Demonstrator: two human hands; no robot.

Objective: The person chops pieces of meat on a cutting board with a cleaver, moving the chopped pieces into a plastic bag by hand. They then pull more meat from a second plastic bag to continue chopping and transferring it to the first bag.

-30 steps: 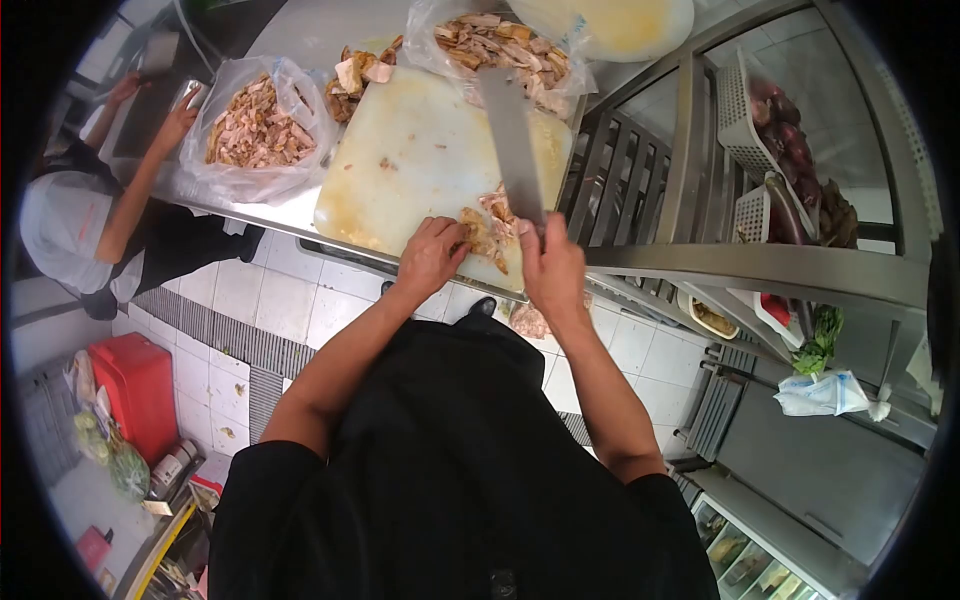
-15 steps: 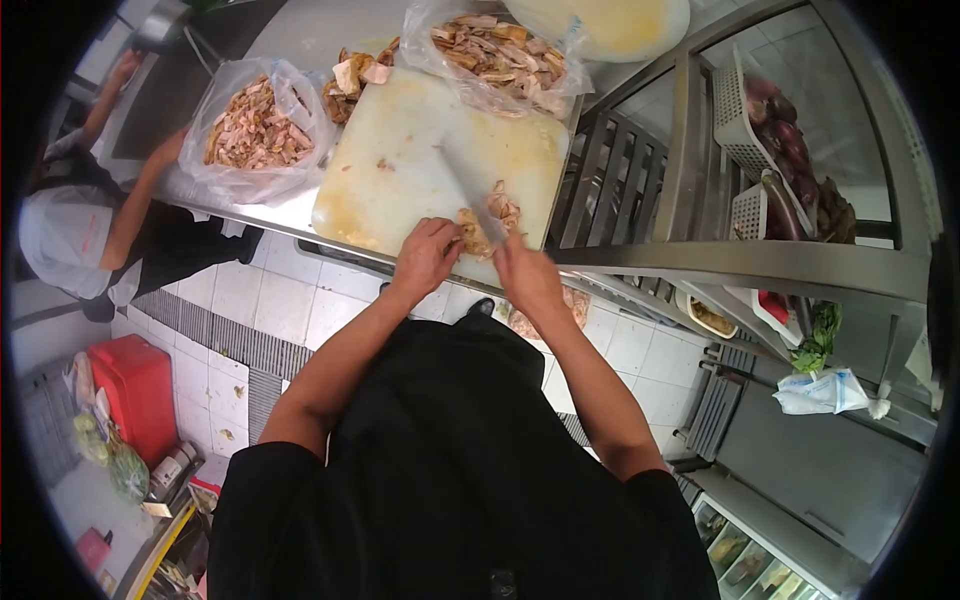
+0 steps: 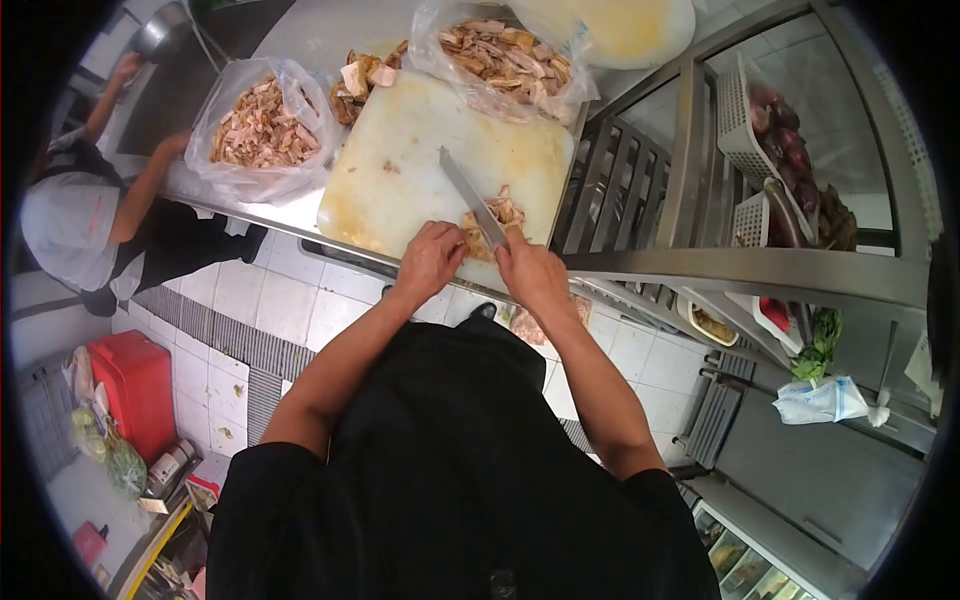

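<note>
My right hand (image 3: 533, 270) grips the handle of a kitchen knife (image 3: 466, 188), whose blade slants away to the far left over the white, yellow-stained cutting board (image 3: 400, 130). Beside the blade lies a small heap of cut cooked meat (image 3: 508, 208), near the board's front edge. Curled fingers of my left hand (image 3: 432, 260) rest against the meat on the blade's left side; the fingertips are partly hidden. A few meat scraps are scattered farther up the board.
Two clear plastic bags hold chopped meat, one left of the board (image 3: 250, 185) and one behind it (image 3: 427, 45). Larger meat pieces (image 3: 365, 75) lie between them. A metal rack (image 3: 690, 150) stands at right, with baskets of vegetables. Another person (image 3: 75, 225) works at far left.
The knife blade, blurred before, now shows sharply at nearly the same slant. Both hands stay almost in place at the meat. A metal pan shows more at the upper left.
</note>
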